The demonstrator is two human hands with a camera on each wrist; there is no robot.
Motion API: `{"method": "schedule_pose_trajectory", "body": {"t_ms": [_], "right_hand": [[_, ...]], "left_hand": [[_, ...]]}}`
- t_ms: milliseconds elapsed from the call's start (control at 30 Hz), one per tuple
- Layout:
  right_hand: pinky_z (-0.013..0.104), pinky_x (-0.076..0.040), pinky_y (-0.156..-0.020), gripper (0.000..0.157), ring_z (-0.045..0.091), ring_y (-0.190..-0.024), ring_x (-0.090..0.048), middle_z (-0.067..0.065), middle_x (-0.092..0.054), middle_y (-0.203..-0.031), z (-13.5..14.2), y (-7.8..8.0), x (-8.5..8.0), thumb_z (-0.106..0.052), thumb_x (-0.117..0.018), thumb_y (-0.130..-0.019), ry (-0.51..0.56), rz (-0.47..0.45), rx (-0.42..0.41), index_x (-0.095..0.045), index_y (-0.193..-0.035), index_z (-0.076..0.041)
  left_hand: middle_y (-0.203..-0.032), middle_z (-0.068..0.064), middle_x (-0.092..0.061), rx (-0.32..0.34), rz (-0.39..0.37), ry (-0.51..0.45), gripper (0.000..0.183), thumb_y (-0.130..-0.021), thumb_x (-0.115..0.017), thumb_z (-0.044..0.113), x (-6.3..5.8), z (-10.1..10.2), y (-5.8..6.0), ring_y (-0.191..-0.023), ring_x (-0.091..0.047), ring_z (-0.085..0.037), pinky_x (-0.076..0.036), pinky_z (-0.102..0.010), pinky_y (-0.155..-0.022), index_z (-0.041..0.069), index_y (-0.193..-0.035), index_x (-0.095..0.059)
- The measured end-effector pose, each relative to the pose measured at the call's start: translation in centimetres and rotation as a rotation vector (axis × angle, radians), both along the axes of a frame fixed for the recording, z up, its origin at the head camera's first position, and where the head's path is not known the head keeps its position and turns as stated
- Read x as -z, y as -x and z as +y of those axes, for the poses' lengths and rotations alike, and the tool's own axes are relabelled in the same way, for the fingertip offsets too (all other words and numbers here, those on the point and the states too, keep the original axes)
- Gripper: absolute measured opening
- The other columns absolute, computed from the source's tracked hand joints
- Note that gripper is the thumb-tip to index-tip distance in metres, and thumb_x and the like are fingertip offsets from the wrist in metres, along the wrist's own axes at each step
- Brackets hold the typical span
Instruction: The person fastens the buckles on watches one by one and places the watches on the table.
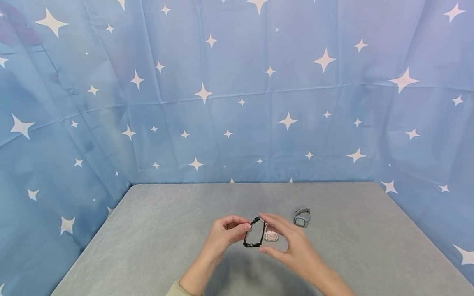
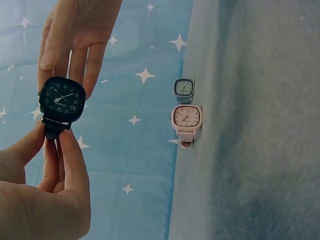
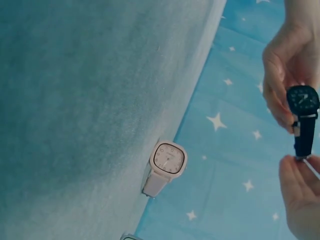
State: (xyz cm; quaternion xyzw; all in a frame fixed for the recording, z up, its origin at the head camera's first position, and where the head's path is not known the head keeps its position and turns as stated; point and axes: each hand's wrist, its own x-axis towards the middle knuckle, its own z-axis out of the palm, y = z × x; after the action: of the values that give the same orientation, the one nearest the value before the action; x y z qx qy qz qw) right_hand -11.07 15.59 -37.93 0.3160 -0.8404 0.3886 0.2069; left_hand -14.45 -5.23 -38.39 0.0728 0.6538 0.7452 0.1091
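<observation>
A black wristwatch (image 1: 253, 245) with its strap in a loop is held up over the near part of the table. My left hand (image 1: 219, 237) pinches its strap between thumb and fingers, just below the dial in the left wrist view. Around the other side, my right hand (image 1: 296, 242) spans the watch with fairly straight fingers. Its fingertips touch the far end of the strap, and its thumb is close by the dial. Just beyond, a pale pink wristwatch (image 2: 186, 118) sits on the table, partly behind my right hand in the head view.
A grey-blue wristwatch (image 1: 301, 218) stands on the table farther back and to the right. The grey tabletop (image 1: 166, 218) ends at a blue curtain (image 1: 237, 123) with white stars, which rises behind it and along both sides.
</observation>
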Motion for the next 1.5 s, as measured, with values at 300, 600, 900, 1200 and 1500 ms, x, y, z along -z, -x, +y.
{"method": "schedule_pose_trajectory", "body": {"t_ms": [300,600,900,1200,1500], "right_hand": [[0.027,-0.053,-0.084,0.066,0.01,-0.101,-0.064,-0.004,-0.057,-0.129,-0.3,0.1,0.0,-0.024,-0.079,-0.075,-0.001,0.056,0.032,-0.051,-0.135,-0.022],[0.028,-0.052,-0.087,0.061,0.012,-0.103,-0.064,0.003,-0.058,-0.129,-0.2,0.4,0.3,-0.02,-0.076,-0.08,0.087,-0.072,0.016,-0.051,-0.135,-0.018],[0.025,-0.05,-0.088,0.056,0.019,-0.107,-0.063,0.011,-0.061,-0.125,0.2,1.0,0.4,-0.017,-0.075,-0.081,0.192,-0.155,0.028,-0.053,-0.132,-0.007],[0.023,-0.048,-0.091,0.057,0.019,-0.112,-0.061,0.006,-0.058,-0.129,-0.1,1.3,0.2,-0.03,-0.072,-0.083,0.178,-0.263,0.07,-0.052,-0.134,-0.016],[0.028,-0.047,-0.093,0.056,0.023,-0.113,-0.06,0.013,-0.057,-0.13,-0.7,2.3,0.3,-0.022,-0.071,-0.085,0.103,-0.216,0.029,-0.05,-0.135,-0.007]], "left_hand": [[-0.09,-0.002,-0.068,0.002,-0.044,-0.041,0.018,-0.081,-0.075,0.021,0.1,0.1,-0.1,-0.081,-0.065,-0.012,-0.056,-0.029,-0.076,0.006,-0.087,-0.068],[-0.107,-0.007,-0.068,0.056,-0.028,-0.088,0.027,-0.083,-0.072,0.016,-0.3,-0.1,-0.4,-0.093,-0.065,-0.014,-0.053,-0.029,-0.084,0.0,-0.105,-0.068],[-0.126,-0.017,-0.059,0.222,0.053,-0.03,0.042,-0.086,-0.066,0.007,-0.8,-0.8,-0.7,-0.115,-0.059,-0.022,-0.049,-0.028,-0.093,0.0,-0.126,-0.057],[-0.127,-0.019,-0.058,0.192,0.108,-0.014,0.043,-0.086,-0.066,0.007,-0.4,-0.8,-0.1,-0.118,-0.057,-0.025,-0.047,-0.028,-0.095,-0.001,-0.127,-0.056],[-0.126,-0.025,-0.056,0.119,0.15,0.03,0.044,-0.085,-0.067,0.006,0.0,-1.3,0.6,-0.118,-0.056,-0.031,-0.049,-0.027,-0.093,-0.005,-0.126,-0.055]]}}
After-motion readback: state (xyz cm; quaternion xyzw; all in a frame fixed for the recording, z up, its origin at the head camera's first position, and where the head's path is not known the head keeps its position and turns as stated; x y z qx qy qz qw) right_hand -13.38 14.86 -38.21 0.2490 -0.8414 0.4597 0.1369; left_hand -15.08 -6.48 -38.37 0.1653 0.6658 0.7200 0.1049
